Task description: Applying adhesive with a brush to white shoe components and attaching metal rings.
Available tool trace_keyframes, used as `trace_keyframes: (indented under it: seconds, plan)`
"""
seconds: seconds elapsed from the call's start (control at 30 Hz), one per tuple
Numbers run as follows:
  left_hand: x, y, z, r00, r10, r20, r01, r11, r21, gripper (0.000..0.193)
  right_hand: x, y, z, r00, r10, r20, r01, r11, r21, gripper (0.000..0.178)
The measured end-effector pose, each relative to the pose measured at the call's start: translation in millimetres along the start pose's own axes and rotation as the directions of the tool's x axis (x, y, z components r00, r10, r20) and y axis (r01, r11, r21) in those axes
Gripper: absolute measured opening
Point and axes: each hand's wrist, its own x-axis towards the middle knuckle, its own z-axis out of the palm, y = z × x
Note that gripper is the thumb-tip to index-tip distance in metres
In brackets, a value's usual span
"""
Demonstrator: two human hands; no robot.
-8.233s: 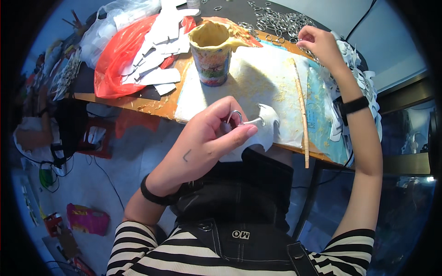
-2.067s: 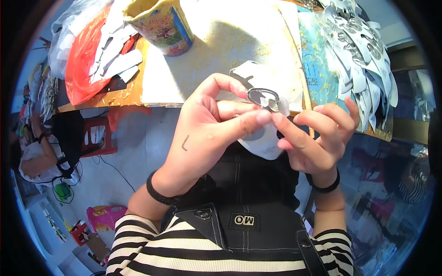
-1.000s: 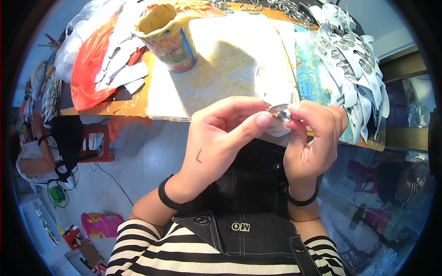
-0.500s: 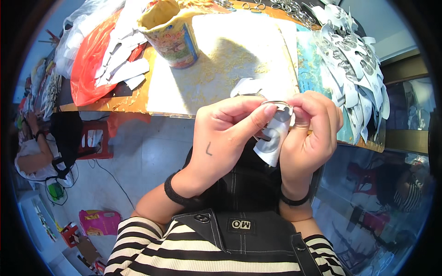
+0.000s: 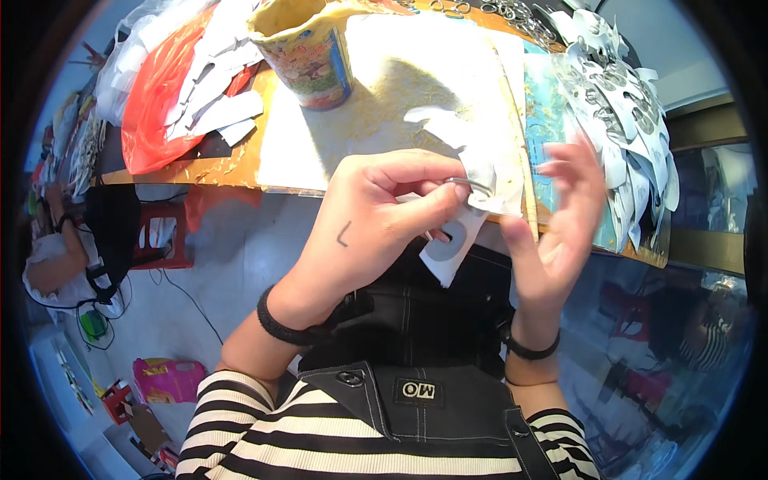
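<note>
Near the front edge of the table, my left hand (image 5: pixel 392 200) pinches a dark metal ring (image 5: pixel 472 186) between thumb and fingers. A white strip of sheet material (image 5: pixel 452 248) with a round hole hangs below the ring, and I cannot tell exactly how it joins it. To the right of the ring and apart from it, my right hand (image 5: pixel 564 216) is open, its spread fingers slightly blurred and holding nothing. Just beyond the ring lies another curved white piece (image 5: pixel 440 124), which partly overlaps it in view.
A can smeared with yellow glue (image 5: pixel 308 68) stands on a glue-spotted white sheet (image 5: pixel 384 40). Right of it, white cut pieces with metal rings (image 5: pixel 624 112) are heaped. A red plastic bag (image 5: pixel 152 120) and white scraps (image 5: pixel 228 112) lie left. Another person's arm (image 5: pixel 68 256) shows far left.
My right hand has let go of the white strip and moved off to the right, its fingers spreading. My left hand has shifted slightly left, still pinching the ring.
</note>
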Motion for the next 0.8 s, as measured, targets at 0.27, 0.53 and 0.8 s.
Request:
trace_keyframes:
  seconds: [0.27, 0.53, 0.8]
  plan:
    - [-2, 3, 0, 0.992, -0.088, 0.087, 0.083, 0.995, 0.061, 0.017, 7, -11, -17, 0.852, -0.334, 0.403, 0.485, 0.793, -0.368, 0.031]
    - [-2, -3, 2, 0.99, 0.109, 0.092, -0.121, 0.983, 0.139, 0.019, 9, -11, -17, 0.869, -0.295, 0.398, 0.477, 0.713, -0.514, 0.017]
    - [-3, -2, 6, 1.0, -0.02, 0.022, 0.018, 0.996, 0.086, 0.016, 2, -6, -10, 0.93, -0.164, 0.33, 0.338, 0.734, -0.589, 0.014]
